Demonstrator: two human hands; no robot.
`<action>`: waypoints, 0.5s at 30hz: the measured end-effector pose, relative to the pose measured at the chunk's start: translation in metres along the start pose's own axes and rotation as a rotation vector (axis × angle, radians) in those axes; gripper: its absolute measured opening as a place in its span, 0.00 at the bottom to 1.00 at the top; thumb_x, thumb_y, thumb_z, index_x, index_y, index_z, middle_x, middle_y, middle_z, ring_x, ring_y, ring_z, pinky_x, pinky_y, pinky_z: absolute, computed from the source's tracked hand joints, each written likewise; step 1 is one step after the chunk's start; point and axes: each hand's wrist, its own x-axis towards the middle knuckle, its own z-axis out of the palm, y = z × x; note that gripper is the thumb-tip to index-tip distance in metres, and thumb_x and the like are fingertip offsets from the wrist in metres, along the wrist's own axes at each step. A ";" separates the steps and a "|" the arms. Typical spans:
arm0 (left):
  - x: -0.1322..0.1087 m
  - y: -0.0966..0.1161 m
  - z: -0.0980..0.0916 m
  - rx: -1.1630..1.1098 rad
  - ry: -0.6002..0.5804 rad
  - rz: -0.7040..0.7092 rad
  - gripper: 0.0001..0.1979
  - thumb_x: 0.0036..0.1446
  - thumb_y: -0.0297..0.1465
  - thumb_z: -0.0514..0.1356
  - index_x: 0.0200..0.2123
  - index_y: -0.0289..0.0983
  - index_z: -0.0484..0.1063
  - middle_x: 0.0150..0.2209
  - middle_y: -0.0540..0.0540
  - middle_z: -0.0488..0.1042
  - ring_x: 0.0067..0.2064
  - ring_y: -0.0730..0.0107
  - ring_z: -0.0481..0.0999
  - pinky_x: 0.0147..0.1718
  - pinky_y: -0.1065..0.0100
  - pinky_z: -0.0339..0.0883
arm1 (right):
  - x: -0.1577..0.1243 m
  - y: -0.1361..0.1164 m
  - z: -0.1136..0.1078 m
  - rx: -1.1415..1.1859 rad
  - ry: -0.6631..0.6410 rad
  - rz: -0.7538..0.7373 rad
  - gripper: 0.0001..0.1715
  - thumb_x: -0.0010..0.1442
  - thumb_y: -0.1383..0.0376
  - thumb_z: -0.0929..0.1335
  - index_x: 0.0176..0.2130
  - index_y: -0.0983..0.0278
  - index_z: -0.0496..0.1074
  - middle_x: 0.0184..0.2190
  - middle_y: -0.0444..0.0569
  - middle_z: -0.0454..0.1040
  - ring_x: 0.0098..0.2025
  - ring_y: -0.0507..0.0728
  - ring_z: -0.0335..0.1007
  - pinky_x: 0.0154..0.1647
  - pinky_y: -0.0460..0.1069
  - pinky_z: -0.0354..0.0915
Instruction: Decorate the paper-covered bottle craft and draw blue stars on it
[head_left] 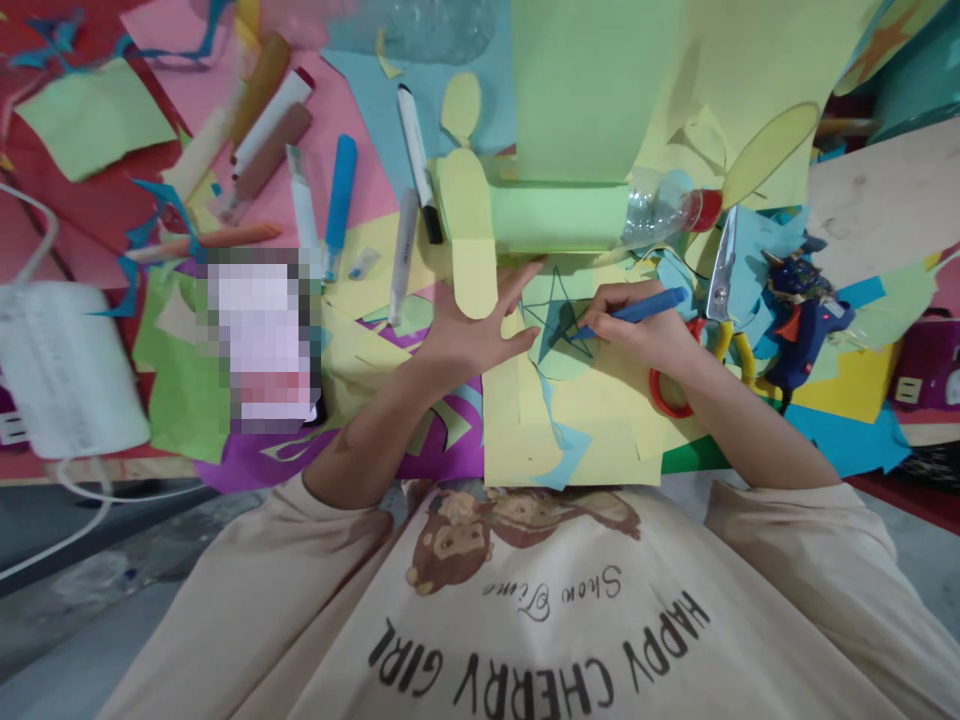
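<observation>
My right hand [643,328] is closed round a blue marker pen [651,304], its tip on a star drawn in dark lines on a rounded pale green paper piece [574,364]. Part of the star is filled in dark. My left hand [466,338] lies with thumb and fingers spread at the left of this piece. A pale yellow rounded strip [475,275] overlaps the left hand and hides some of its fingers. Beneath the green piece are yellow paper sheets [600,450]. Just beyond my hands lies a plastic bottle [652,212] wrapped in pale green paper, with a red cap.
On the right lie scissors [721,285] with red and yellow handles and a blue glue gun [799,345]. Several markers, among them a blue one [341,195], are scattered at the left. A blurred-out phone [266,340] and a white power box [71,370] with cables are farther left.
</observation>
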 end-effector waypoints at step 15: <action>0.000 0.002 0.000 -0.013 -0.004 -0.021 0.37 0.63 0.38 0.58 0.73 0.47 0.52 0.45 0.47 0.67 0.45 0.64 0.68 0.55 0.59 0.61 | 0.001 0.001 0.002 -0.044 0.029 0.011 0.10 0.51 0.63 0.66 0.20 0.62 0.66 0.17 0.41 0.64 0.24 0.50 0.55 0.26 0.48 0.54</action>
